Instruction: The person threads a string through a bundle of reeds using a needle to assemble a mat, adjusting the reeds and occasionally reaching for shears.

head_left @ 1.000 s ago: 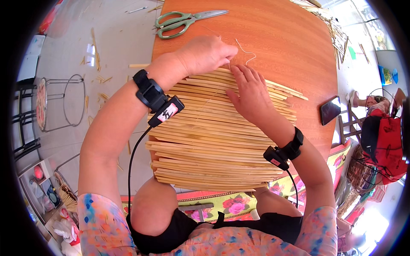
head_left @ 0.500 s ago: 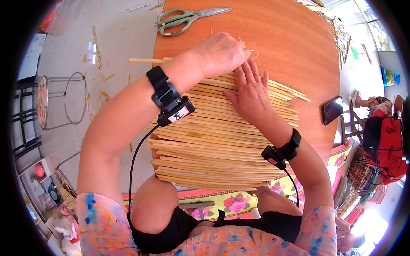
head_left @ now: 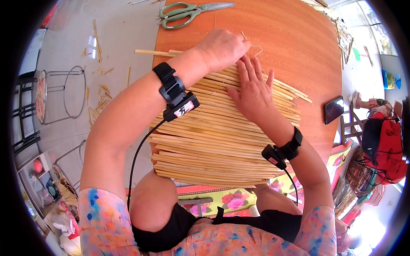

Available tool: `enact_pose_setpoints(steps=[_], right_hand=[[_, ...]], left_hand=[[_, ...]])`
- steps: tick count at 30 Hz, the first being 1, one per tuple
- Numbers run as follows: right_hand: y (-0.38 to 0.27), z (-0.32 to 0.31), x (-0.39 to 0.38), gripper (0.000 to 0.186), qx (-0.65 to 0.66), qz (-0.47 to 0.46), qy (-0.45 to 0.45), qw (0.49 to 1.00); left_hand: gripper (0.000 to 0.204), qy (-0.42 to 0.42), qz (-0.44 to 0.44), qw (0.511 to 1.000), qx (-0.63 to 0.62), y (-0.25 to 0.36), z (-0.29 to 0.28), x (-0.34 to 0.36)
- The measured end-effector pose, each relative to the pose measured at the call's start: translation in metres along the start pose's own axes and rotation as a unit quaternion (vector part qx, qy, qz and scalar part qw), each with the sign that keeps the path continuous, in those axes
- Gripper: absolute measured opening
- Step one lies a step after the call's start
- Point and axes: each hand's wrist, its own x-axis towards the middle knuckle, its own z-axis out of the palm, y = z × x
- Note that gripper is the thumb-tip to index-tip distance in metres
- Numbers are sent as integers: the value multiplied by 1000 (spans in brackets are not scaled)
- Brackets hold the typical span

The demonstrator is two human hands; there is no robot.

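My left hand (head_left: 226, 47) is bent over the far edge of a mat of pale thin sticks (head_left: 222, 128), fingers curled closed on a thin white string (head_left: 258, 48), which loops out beside it on the wooden table (head_left: 294, 34). Its fingertips are partly hidden. My right hand (head_left: 254, 94) lies palm down on the upper sticks, fingers apart, their tips just below my left hand. The mat's near edge lies above my bare knees. Green-handled scissors (head_left: 207, 7) rest on the table beyond my hands.
A dark phone (head_left: 333, 110) lies at the table's right edge. Beyond it are another person's foot (head_left: 358, 101) and red bags (head_left: 384, 149). At the left stand a round wire stool (head_left: 64, 94) and a cluttered shelf (head_left: 40, 170), with stick offcuts (head_left: 102, 102) scattered on the floor.
My left hand has moved right, closer over my right fingertips. My right hand stays spread on the sticks. The table's contents sit slightly higher in the picture as the view has shifted.
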Motion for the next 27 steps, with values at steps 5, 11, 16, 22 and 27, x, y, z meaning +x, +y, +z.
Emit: enact_pose_setpoints(steps=[5,11,16,22,27], right_hand=[[-2,-6,-9,72,6,-29,50,998],[32,-16,12,37,90,-45,152,983],[37,-17,31,23,129,-23,137,982],[29,-3,40,18,252,16,87,964],[28,5,40,20,301,61,110,945]], left_hand=[[8,-47,-22,996,-66,-15,-17,-11],[17,14,-80,994,-74,-9,-48,-51],[16,5,-44,993,-113,14,-49,-88],[21,36,-38,995,-91,41,-28,-106],[24,34,-59,995,-71,52,-18,-109]])
